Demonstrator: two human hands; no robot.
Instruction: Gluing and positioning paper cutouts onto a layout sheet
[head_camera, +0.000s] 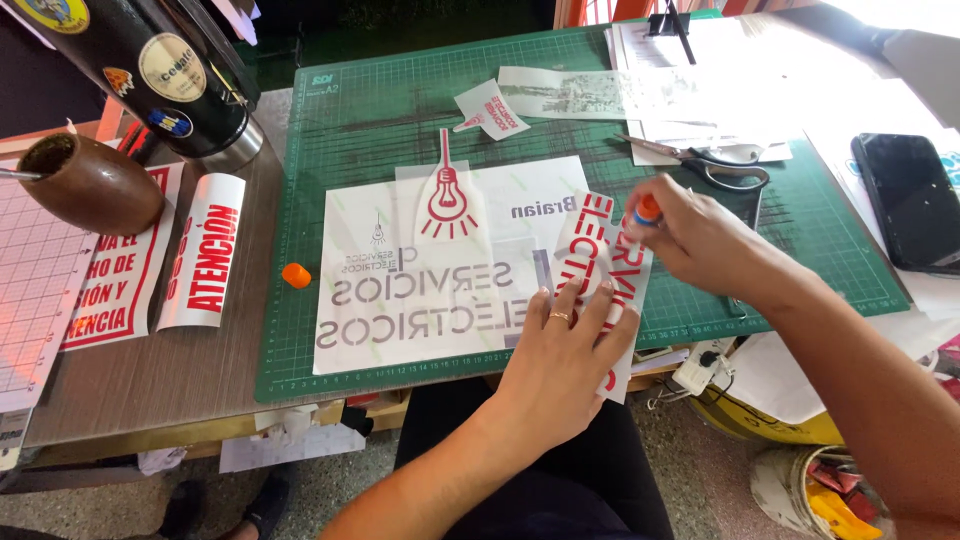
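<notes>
- My left hand (560, 345) is pressing flat, fingers apart, on a shiny red-letter sheet (600, 275) lying on the green mat (360, 130).
- My right hand (700, 240) is pinching a small orange tool (647, 210).
- A round brown cup (95, 185) is holding a metal straw (20, 175).

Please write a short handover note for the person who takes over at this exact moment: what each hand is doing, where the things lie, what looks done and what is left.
Left hand: flat, fingers spread, pressing the clear sheet with red letters onto the green cutting mat.
Right hand: closed on a small orange-tipped tool at the sheet's upper edge.
Under and beside it: white sheet with grey mirrored lettering; a red bulb sticker lies on top.
Orange cap on the mat's left edge; scissors behind the right hand.
Done: the bulb is in place.
Left, apparently: the red lettering is still under the hands, not yet settled.
</notes>
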